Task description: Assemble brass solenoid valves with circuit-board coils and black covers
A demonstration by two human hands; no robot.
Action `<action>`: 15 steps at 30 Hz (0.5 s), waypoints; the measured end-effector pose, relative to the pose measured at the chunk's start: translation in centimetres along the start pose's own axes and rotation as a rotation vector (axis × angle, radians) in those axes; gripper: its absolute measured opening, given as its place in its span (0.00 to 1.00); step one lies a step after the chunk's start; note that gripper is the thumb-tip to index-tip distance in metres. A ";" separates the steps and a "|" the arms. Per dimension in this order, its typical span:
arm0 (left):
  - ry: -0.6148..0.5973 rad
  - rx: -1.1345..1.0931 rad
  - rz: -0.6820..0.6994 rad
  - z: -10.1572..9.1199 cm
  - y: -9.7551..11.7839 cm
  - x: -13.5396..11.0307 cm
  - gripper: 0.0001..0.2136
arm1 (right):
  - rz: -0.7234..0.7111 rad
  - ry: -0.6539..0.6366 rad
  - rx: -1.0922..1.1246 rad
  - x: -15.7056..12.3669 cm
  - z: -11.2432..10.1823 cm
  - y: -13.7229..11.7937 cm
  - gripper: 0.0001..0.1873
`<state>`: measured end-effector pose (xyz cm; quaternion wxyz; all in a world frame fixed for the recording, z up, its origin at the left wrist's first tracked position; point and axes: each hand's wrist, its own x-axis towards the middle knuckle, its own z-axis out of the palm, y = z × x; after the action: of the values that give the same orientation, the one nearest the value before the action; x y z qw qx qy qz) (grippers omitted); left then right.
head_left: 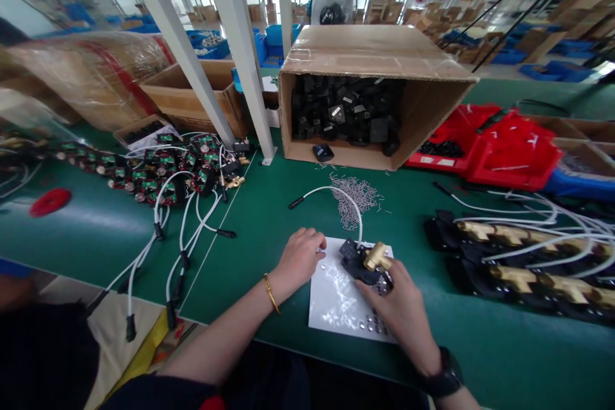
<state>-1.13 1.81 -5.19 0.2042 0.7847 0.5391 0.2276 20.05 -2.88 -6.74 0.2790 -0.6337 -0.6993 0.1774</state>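
Observation:
My right hand (398,307) is closed around a black plastic part with a brass T-fitting (376,257), held over a white tray (331,304) dotted with small round silver pieces. A white cable (336,192) runs from that part up and left to a black plug. My left hand (302,256) rests at the tray's upper left corner, fingers curled in a pinch; what they hold is too small to make out. A gold bangle is on the left wrist, a black watch on the right.
A pile of small metal pins (355,195) lies beyond the tray. A tipped cardboard box (365,54) holds black parts. Finished brass-and-black assemblies (523,256) lie right, green circuit boards with white cables (163,173) left, red bins (514,147) far right.

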 end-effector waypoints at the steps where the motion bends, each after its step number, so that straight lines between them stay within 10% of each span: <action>1: -0.004 0.002 0.004 0.0 -0.2 0.1 0.07 | 0.001 -0.005 -0.003 0.0 0.0 0.0 0.21; 15: 0.305 -0.374 -0.139 1.6 3.8 -2.3 0.03 | 0.020 -0.003 0.025 -0.3 0.1 0.1 0.20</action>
<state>1.91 -1.76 -4.63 0.2775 0.6510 0.5648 0.4245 20.15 -3.18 -6.93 0.2843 -0.6367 -0.6912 0.1898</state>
